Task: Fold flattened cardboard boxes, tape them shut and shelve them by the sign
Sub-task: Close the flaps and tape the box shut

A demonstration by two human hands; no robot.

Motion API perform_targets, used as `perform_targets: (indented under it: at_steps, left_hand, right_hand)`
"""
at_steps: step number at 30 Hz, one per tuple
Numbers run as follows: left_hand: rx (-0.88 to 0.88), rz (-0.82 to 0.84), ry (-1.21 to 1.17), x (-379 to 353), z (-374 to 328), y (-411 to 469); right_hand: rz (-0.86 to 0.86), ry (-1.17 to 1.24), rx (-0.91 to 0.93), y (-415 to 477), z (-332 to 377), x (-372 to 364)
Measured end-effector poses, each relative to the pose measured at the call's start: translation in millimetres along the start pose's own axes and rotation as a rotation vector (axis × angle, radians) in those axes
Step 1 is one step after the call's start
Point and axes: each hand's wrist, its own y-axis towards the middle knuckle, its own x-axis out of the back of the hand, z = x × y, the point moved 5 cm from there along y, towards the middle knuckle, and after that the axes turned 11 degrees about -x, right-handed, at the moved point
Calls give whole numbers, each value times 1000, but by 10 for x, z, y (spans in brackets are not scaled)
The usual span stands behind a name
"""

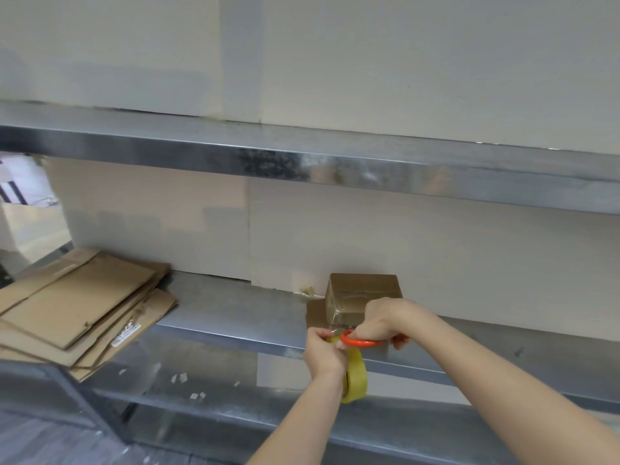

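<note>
Now we're taping: left hand [323, 352] pinching the yellow tape roll [357, 377], right hand [385, 318] curled through orange-handled scissors [360, 343] at six o'clock of the small brown cardboard box [364, 293], so a clean snip looks next.

One taped cardboard box [364, 293]. One roll of yellow tape [357, 374]. One pair of orange-handled scissors [360, 343]. Two hands: left hand [323, 350], right hand [385, 318]. Over left, one stack of flattened cardboard boxes [77, 303], at least four sheets, exact number unclear. Three steel shelves: top [201, 152], middle [235, 307], lower [208, 360].
</note>
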Motion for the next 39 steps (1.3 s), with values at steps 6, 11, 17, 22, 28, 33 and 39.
perform_targets:
  at_steps: [6, 11, 17, 22, 28, 33, 39]
  left_hand:
    - [-3, 79, 53, -9, -52, 49]
    - [-42, 117, 78, 51, -19, 95]
    - [-217, 45, 112, 275, -94, 275]
    - [-225, -35, 136, 435, -148, 458]
    - [-221, -170, 125, 563, -198, 615]
    - [-332, -149, 58, 553, -325, 718]
    - [-495, 35, 454, 477, -381, 1014]
  right_hand:
    - [-135, -85, 22, 107, -22, 75]
    - [-238, -30, -23, 234, -119, 110]
    - [-249, 36, 57, 305, -190, 116]
    - [-244, 56, 108, 313, -239, 95]
    - [-266, 60, 181, 344, -275, 88]
    - [-324, 184, 247, 358, -372, 124]
    - [-386, 285, 263, 377, -498, 161]
